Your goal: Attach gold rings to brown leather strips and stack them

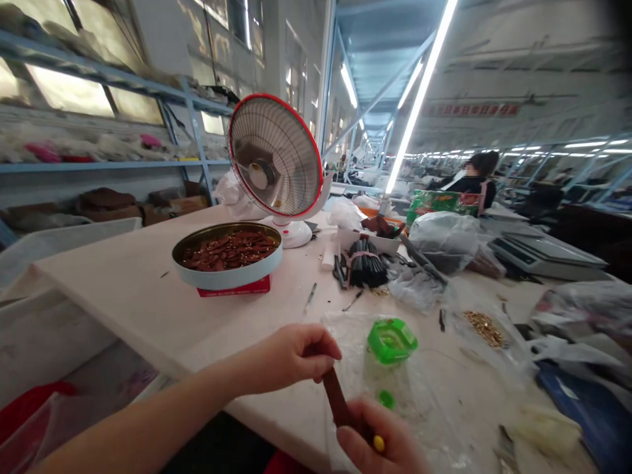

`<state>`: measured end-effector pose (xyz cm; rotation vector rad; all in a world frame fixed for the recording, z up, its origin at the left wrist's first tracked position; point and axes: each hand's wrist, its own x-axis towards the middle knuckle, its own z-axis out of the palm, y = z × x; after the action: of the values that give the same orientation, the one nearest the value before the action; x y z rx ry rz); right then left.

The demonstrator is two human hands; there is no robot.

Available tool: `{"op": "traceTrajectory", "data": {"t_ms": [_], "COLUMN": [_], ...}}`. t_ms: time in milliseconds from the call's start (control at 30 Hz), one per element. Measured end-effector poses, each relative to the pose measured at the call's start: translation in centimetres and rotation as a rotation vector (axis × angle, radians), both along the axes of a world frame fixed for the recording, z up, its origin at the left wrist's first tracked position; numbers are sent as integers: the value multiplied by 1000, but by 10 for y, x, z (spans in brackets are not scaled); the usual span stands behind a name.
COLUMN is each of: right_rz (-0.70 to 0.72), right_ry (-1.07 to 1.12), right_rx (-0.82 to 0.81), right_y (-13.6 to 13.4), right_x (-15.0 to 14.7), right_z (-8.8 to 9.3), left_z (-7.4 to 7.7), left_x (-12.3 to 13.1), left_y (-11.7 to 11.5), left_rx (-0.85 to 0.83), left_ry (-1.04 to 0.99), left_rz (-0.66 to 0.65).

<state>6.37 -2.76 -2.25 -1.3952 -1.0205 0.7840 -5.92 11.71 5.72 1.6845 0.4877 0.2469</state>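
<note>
My left hand (291, 359) is closed in a pinch on the upper end of a brown leather strap (336, 397), low in the middle of the view. At the bottom edge, my right hand (385, 442) is closed around the strap's lower end and a small tool with a yellow tip (378, 444). Just beyond the hands a green plastic box (392, 341) rests on clear plastic wrap. A round tin (228, 255) full of brown strap pieces stands on a red box further left.
A red-rimmed dish heater (276, 158) stands at the table's back. A bundle of black pieces (365, 264), plastic bags (442, 240), small brass parts (486, 327) and a scale (543, 253) lie to the right. Shelves (99, 164) line the left wall. Another person (474, 174) sits far behind.
</note>
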Motion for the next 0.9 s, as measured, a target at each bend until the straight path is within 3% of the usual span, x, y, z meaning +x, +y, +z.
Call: {"op": "traceTrajectory", "data": {"t_ms": [133, 267, 367, 500, 600, 700, 833, 900], "right_rz": [-63, -209, -244, -324, -223, -31, 23, 41], "right_ry": [223, 376, 386, 227, 297, 532, 624, 618], "right_rx": [-61, -106, -83, -14, -65, -112, -84, -89], "right_y": [-2, -3, -1, -4, -10, -15, -17, -18], "right_x": [-2, 4, 4, 9, 21, 31, 32, 30], "right_z": [-10, -13, -13, -19, -29, -38, -44, -43], "left_z": [-28, -61, -77, -70, -56, -53, -66, -70], "left_x": [14, 19, 24, 25, 20, 17, 20, 23], "left_y": [-28, -53, -65, -69, -69, -69, -68, -68], "left_rx": [-102, -262, -279, -17, 35, -59, -334, -482], "left_ry": [-117, 1, 40, 151, 136, 88, -2, -76], "left_rz": [153, 102, 174, 218, 38, -38, 101, 108]}}
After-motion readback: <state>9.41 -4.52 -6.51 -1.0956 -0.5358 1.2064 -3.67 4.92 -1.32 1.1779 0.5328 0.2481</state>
